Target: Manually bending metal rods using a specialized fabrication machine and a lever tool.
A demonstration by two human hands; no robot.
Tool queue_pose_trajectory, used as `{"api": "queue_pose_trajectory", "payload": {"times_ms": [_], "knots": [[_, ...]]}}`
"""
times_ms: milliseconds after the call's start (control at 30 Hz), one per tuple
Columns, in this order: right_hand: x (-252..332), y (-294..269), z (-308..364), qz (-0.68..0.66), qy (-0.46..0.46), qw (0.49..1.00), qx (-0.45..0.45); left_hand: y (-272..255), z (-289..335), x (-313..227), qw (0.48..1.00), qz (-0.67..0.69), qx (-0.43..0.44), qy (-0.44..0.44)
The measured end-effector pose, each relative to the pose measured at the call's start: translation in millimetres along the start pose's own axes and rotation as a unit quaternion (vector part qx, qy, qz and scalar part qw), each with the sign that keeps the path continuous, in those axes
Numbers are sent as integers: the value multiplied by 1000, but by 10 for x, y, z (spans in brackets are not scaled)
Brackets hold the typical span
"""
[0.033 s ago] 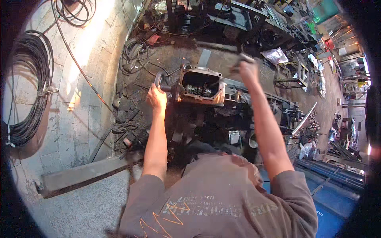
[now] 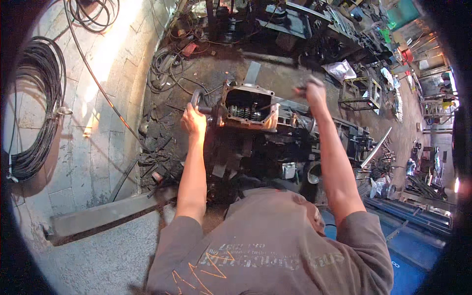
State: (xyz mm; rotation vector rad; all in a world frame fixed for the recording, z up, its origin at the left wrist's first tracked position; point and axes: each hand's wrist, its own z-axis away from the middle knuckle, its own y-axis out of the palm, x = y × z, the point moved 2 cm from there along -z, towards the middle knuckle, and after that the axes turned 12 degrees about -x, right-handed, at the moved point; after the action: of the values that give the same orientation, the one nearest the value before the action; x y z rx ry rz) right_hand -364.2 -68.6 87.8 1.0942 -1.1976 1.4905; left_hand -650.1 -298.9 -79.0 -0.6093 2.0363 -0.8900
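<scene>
In front of me an open metal gearbox housing (image 2: 271,123) shows toothed gears (image 2: 248,112) inside its rectangular opening. My left hand (image 2: 194,120) is closed around the round metal flange (image 2: 197,96) on a short shaft at the housing's left side. To the right of the housing, my right hand (image 2: 315,93) is raised, with its fingers wrapped around a dark hand tool (image 2: 301,90). Motion smears that tool, so its exact kind does not show. A thin dark rod (image 2: 268,105) crosses the opening's right edge; whether it belongs to the tool is unclear.
Coiled black cable (image 2: 42,108) hangs along the pale block wall at left. A small metal frame stand (image 2: 361,93) and a white bag (image 2: 340,70) are on the floor at right. Cluttered workbenches (image 2: 314,24) line the far side. A long beam (image 2: 108,214) lies at lower left.
My right hand has shifted a little to the right and nearer to me with the dark hand tool. The left hand stays on the flange, and the housing has not visibly moved.
</scene>
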Motion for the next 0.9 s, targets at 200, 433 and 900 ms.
{"api": "queue_pose_trajectory", "payload": {"times_ms": [200,433,900], "knots": [[-821,-436,450,-113,-40,986,-119,133,19,42,998,23,-57,29],[-1214,-787,736,-131,51,969,-202,82,75,26,999,37,-3,0],[29,596,-53,11,-51,995,-80,96,-47,-117,998,-22,43,30]]}}
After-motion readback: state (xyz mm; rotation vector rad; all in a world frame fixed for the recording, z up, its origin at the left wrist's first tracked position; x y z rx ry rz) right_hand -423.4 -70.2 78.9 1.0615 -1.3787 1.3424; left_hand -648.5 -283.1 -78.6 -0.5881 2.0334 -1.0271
